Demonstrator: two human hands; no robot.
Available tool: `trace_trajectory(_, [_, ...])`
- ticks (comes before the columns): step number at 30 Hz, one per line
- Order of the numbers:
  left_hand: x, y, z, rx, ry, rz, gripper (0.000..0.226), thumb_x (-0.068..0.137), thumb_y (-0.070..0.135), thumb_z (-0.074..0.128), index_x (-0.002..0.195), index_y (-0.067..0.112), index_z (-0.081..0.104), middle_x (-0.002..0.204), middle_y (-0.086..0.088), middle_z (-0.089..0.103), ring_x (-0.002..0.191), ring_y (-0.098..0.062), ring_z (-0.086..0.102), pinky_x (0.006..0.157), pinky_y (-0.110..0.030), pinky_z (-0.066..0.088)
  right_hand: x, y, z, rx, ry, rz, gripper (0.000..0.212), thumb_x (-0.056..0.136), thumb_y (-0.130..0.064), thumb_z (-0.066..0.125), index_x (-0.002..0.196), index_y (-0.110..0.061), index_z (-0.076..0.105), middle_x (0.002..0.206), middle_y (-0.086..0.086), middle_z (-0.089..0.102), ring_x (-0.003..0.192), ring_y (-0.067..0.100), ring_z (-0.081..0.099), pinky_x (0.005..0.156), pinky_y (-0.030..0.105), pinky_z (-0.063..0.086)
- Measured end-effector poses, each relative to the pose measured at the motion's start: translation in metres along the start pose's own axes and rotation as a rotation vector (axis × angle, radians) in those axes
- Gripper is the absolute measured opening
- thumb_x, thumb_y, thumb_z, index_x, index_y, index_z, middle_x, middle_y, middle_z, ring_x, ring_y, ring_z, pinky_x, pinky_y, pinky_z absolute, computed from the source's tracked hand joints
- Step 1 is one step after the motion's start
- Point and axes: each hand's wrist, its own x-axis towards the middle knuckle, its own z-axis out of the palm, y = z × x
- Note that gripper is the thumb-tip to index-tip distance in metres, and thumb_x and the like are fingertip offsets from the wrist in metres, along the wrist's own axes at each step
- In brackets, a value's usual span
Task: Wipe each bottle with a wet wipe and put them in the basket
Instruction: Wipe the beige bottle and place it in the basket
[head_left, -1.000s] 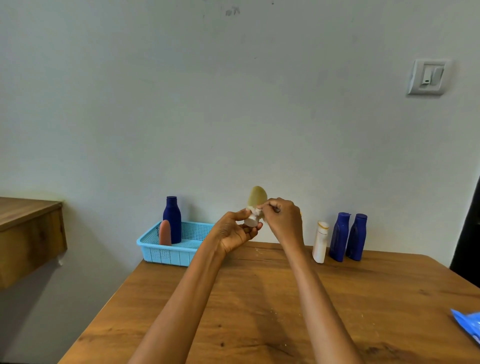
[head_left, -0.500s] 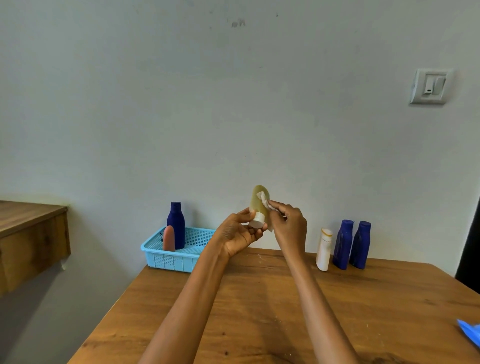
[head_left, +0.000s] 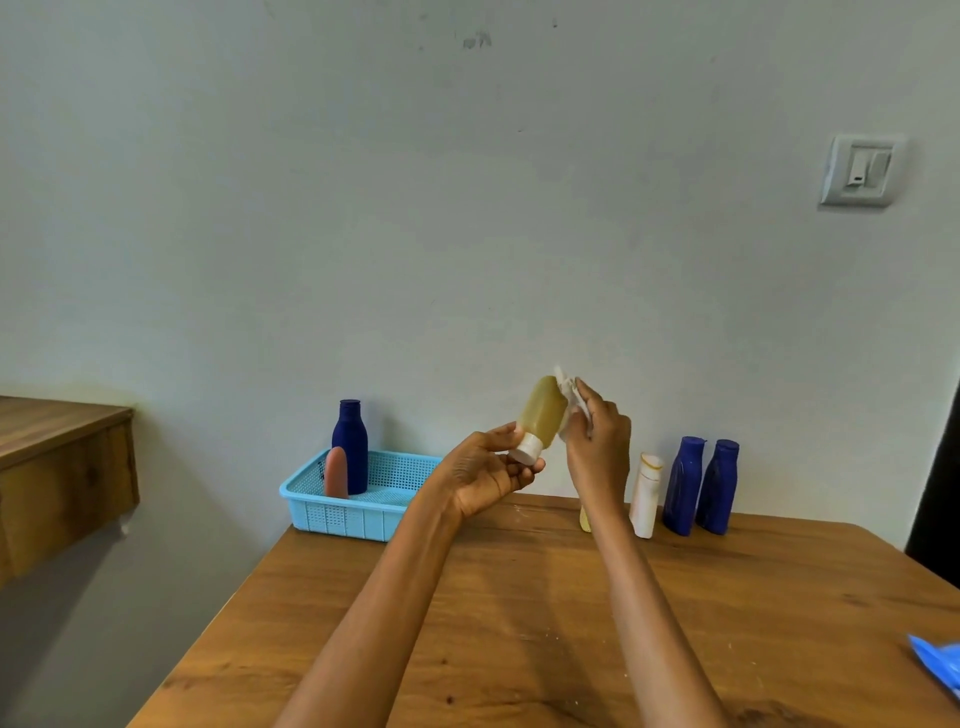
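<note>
Presently I see the left hand (head_left: 488, 470) pinching the white cap of the yellow bottle (head_left: 542, 410), base tilted up-right; right hand (head_left: 597, 441) grips the wet wipe (head_left: 569, 392), apparently against its right flank; basket (head_left: 363, 514) lies left, nearer the left hand.

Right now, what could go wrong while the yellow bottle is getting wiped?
1. The left hand holds the yellow bottle upside down by its white cap alone. A hard rub from the wipe in the right hand could twist it loose.
2. A dropped bottle might knock over the white bottle or the two blue bottles standing close below.
3. The basket sits near the table edge, so a careless nudge might tip it off.
</note>
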Motion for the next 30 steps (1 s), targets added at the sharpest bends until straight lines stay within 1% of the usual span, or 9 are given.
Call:
trace_trajectory(5, [-0.002, 0.002, 0.002, 0.018, 0.013, 0.058, 0.015, 0.095, 0.003, 0.043, 0.106, 0.008, 0.052, 0.098, -0.021, 0.055, 0.060, -0.025, 0.062, 0.054, -0.026, 0.050, -0.004, -0.002, 0.001, 0.011, -0.064, -0.080, 0.033, 0.094, -0.011, 0.052, 0.126, -0.015, 0.059, 0.108, 0.011, 0.066, 0.101, 0.026, 0.055, 0.077, 0.036, 0.050])
trace_trajectory(7, [-0.002, 0.004, 0.002, 0.002, 0.040, 0.068, 0.016, 0.095, 0.003, 0.043, 0.106, 0.009, 0.052, 0.098, -0.022, 0.056, 0.059, -0.026, 0.063, 0.053, -0.026, 0.050, -0.007, -0.006, 0.002, 0.032, -0.065, -0.093, 0.027, 0.093, -0.010, 0.054, 0.118, -0.012, 0.065, 0.104, 0.010, 0.069, 0.097, 0.023, 0.056, 0.071, 0.026, 0.048])
trace_trajectory(9, [-0.002, 0.005, 0.000, -0.013, 0.069, 0.072, 0.017, 0.095, 0.003, 0.042, 0.105, 0.009, 0.054, 0.095, -0.022, 0.058, 0.058, -0.025, 0.063, 0.054, -0.026, 0.049, -0.011, -0.011, 0.005, 0.067, -0.073, -0.087, 0.021, 0.091, -0.012, 0.056, 0.106, -0.011, 0.071, 0.098, 0.008, 0.070, 0.089, 0.017, 0.055, 0.062, 0.015, 0.040])
trace_trajectory(15, [0.001, 0.005, -0.006, -0.023, 0.145, 0.071, 0.033, 0.094, 0.002, 0.041, 0.126, 0.008, 0.045, 0.091, -0.021, 0.057, 0.060, -0.024, 0.058, 0.060, -0.028, 0.047, -0.012, -0.020, 0.009, 0.027, -0.166, -0.047, 0.025, 0.091, -0.014, 0.052, 0.079, -0.004, 0.072, 0.077, 0.011, 0.068, 0.070, 0.013, 0.055, 0.053, 0.011, 0.033])
trace_trajectory(17, [0.001, 0.004, -0.004, -0.013, 0.131, 0.065, 0.031, 0.095, 0.003, 0.042, 0.125, 0.007, 0.044, 0.092, -0.021, 0.057, 0.059, -0.023, 0.058, 0.058, -0.026, 0.049, -0.011, -0.021, 0.008, 0.040, -0.085, -0.031, 0.024, 0.092, -0.013, 0.050, 0.081, -0.006, 0.070, 0.082, 0.010, 0.068, 0.075, 0.013, 0.056, 0.055, 0.012, 0.035])
trace_trajectory(20, [0.001, 0.003, -0.001, 0.011, 0.129, 0.063, 0.038, 0.093, 0.003, 0.047, 0.131, 0.007, 0.041, 0.098, -0.022, 0.054, 0.062, -0.025, 0.060, 0.062, -0.027, 0.046, -0.008, -0.018, 0.004, 0.060, 0.027, -0.030, 0.022, 0.094, -0.013, 0.051, 0.109, -0.012, 0.067, 0.105, 0.007, 0.066, 0.096, 0.018, 0.055, 0.063, 0.016, 0.040])
trace_trajectory(23, [-0.001, 0.003, 0.001, 0.065, 0.112, 0.067, 0.046, 0.093, 0.003, 0.049, 0.137, 0.006, 0.037, 0.101, -0.022, 0.054, 0.067, -0.026, 0.059, 0.065, -0.029, 0.045, -0.005, -0.013, 0.002, -0.034, -0.024, -0.095, 0.036, 0.096, -0.016, 0.049, 0.132, -0.016, 0.053, 0.116, 0.007, 0.060, 0.109, 0.020, 0.048, 0.074, 0.027, 0.044])
trace_trajectory(27, [0.000, 0.003, 0.003, 0.218, 0.124, 0.107, 0.050, 0.093, 0.001, 0.050, 0.139, 0.008, 0.033, 0.097, -0.020, 0.059, 0.062, -0.025, 0.064, 0.060, -0.029, 0.047, -0.007, -0.011, 0.004, -0.189, -0.123, -0.195, 0.035, 0.097, -0.016, 0.048, 0.130, -0.018, 0.056, 0.114, 0.008, 0.062, 0.107, 0.020, 0.048, 0.075, 0.025, 0.042])
trace_trajectory(30, [0.002, 0.006, -0.001, 0.266, 0.180, 0.144, 0.051, 0.091, -0.003, 0.053, 0.137, 0.011, 0.036, 0.088, -0.021, 0.062, 0.056, -0.023, 0.066, 0.058, -0.028, 0.047, -0.009, -0.017, 0.002, -0.123, -0.140, -0.255, 0.025, 0.094, -0.015, 0.053, 0.114, -0.016, 0.068, 0.101, 0.006, 0.068, 0.094, 0.014, 0.049, 0.070, 0.023, 0.039])
